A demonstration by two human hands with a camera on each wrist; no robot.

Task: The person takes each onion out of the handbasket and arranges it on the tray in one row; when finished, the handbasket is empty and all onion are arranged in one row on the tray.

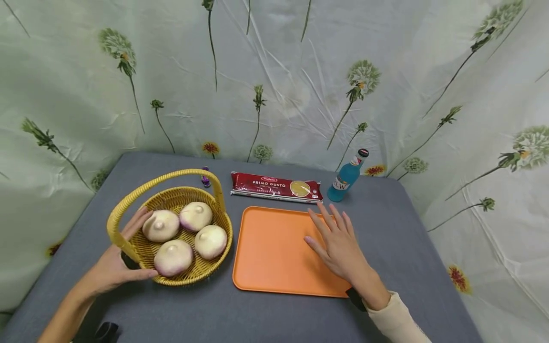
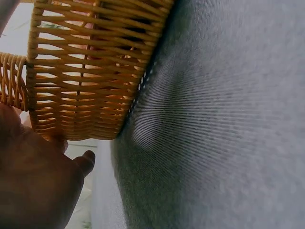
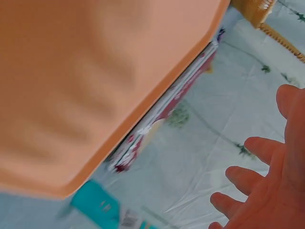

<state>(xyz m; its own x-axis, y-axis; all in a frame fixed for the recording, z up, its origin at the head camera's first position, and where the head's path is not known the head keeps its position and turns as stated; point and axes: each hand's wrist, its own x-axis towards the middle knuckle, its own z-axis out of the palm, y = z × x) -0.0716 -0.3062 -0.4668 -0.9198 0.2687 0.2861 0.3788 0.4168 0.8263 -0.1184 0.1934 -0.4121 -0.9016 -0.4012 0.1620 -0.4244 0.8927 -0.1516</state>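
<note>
A yellow wicker basket (image 1: 201,276) with a tall handle stands at the left, holding several white turnips (image 1: 173,257) with purple edges. My left hand (image 1: 112,269) lies against its left side, fingers stretched along the wall and thumb out at the near side. The left wrist view has the same hand (image 2: 38,176) close beside the woven wall (image 2: 90,81). Over the right part of an orange tray (image 1: 274,252) hovers my right hand (image 1: 336,245), fingers spread and holding nothing. In the right wrist view its fingers (image 3: 245,179) point away from the tray (image 3: 143,57).
Behind the tray lies a red spaghetti packet (image 1: 276,187). A blue bottle (image 1: 345,176) with a dark cap stands to its right. A small purple item (image 1: 206,177) sits behind the basket handle. Flower-printed cloth (image 1: 291,95) hangs behind the grey tabletop (image 1: 257,319).
</note>
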